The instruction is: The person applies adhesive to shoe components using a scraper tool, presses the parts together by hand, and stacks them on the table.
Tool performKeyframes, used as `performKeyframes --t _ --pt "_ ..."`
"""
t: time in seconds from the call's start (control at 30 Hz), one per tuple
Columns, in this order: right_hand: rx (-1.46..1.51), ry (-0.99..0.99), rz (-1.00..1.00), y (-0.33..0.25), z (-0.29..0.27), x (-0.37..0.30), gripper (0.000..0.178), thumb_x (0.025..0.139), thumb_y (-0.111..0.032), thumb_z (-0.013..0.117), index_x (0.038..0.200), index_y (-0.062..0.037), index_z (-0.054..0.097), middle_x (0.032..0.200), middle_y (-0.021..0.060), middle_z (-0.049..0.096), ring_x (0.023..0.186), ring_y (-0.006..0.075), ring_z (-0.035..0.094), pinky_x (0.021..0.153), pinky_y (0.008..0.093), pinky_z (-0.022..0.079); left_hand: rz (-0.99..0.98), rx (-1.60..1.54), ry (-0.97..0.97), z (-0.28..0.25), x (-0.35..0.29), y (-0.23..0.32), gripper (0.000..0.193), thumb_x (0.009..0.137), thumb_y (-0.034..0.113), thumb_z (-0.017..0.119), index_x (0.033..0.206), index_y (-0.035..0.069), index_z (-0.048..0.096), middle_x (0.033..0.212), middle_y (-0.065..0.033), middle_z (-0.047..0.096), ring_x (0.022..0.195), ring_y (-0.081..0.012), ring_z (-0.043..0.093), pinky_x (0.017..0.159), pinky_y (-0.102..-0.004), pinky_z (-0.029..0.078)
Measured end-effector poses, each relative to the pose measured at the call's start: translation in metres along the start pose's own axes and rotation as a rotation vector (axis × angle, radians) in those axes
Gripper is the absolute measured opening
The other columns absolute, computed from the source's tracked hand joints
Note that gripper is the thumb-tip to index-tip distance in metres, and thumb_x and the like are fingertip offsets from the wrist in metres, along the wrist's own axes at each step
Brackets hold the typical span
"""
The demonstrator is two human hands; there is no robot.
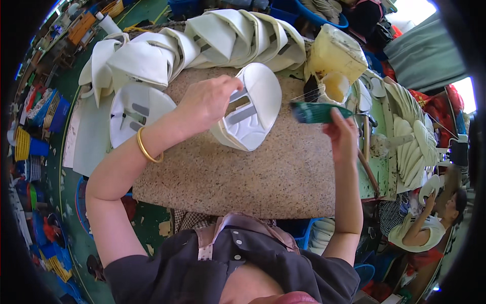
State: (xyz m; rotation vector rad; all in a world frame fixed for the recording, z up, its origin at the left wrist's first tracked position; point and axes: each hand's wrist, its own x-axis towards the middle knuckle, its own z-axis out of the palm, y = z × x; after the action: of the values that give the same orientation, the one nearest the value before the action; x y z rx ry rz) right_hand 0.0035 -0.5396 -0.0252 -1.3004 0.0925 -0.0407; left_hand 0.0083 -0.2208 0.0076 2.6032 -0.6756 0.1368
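Observation:
My left hand [210,99] pinches the top edge of a folded white panel [260,101], which stands partly open on the stone slab. Grey strips and an opening show on its inner side. My right hand [341,133] holds a flat dark-green spreader [319,112] by one end, over the slab's right part. Thin strands run from it toward a glue container [335,87] with a yellowed, crusted mouth. Another white panel [135,114] with grey strips lies behind my left forearm. Across the back edge runs an overlapping row of similar white pieces [223,38].
The speckled stone slab [228,177] fills the middle. A yellowed plastic jug [338,53] stands at back right. Beside it, a green board [378,175] bears a wooden-handled tool [366,137] and stacked white pieces [415,147]. Another person [428,223] sits at far right.

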Motion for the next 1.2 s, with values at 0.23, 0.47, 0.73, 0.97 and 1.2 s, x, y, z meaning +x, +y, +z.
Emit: performKeyframes --t 0.23,0.47,0.73,0.97,1.2 --pt "-0.641 -0.154 -0.364 0.065 0.063 0.013 0.022 0.091 -0.019 0.057 0.088 0.0011 0.064 0.071 0.0079 0.065 0.055 0.0110 0.060 0.051 0.0229 0.047 0.042 -0.279 0.036 0.012 -0.010 -0.009 0.045 0.076 -0.007 0.042 0.121 -0.001 0.046 0.114 -0.0211 0.052 0.103 -0.0370 0.053 0.091 -0.0411 0.043" --pt "-0.965 -0.343 -0.842 0.071 0.102 -0.014 0.009 0.085 -0.012 0.061 0.085 -0.0035 0.061 0.060 0.0076 0.059 0.050 0.0206 0.058 0.047 0.0318 0.044 0.041 -0.385 0.083 0.020 -0.017 -0.017 0.050 0.076 -0.009 0.040 0.125 -0.003 0.043 0.114 -0.0240 0.050 0.105 -0.0389 0.051 0.093 -0.0408 0.042" --pt "-0.871 -0.954 -0.143 0.023 0.079 0.037 0.013 0.084 -0.015 0.065 0.086 -0.0017 0.068 0.070 0.0055 0.066 0.063 0.0125 0.061 0.057 0.0283 0.048 0.068 -0.349 0.094 0.017 -0.026 -0.010 0.053 0.077 -0.009 0.042 0.129 0.000 0.041 0.119 -0.0248 0.047 0.107 -0.0396 0.051 0.093 -0.0412 0.042" --pt "-0.767 -0.687 -0.198 0.046 0.030 0.012 0.012 0.085 -0.012 0.063 0.092 -0.0041 0.069 0.078 0.0057 0.069 0.070 0.0135 0.064 0.063 0.0265 0.049 0.046 -0.268 0.079 0.019 -0.020 0.009 0.052 0.085 0.002 0.047 0.135 0.003 0.034 0.126 -0.0254 0.044 0.113 -0.0359 0.051 0.098 -0.0412 0.041" --pt "-0.793 -0.453 -0.230 0.060 0.057 -0.017 0.012 0.083 -0.011 0.065 0.088 -0.0003 0.066 0.076 0.0055 0.068 0.063 0.0132 0.062 0.058 0.0285 0.048 -0.136 -0.078 -0.272 -0.007 0.066 0.007 0.043 0.083 0.024 0.058 0.118 -0.002 0.053 0.089 -0.0198 0.064 0.084 -0.0294 0.064 0.075 -0.0394 0.049"
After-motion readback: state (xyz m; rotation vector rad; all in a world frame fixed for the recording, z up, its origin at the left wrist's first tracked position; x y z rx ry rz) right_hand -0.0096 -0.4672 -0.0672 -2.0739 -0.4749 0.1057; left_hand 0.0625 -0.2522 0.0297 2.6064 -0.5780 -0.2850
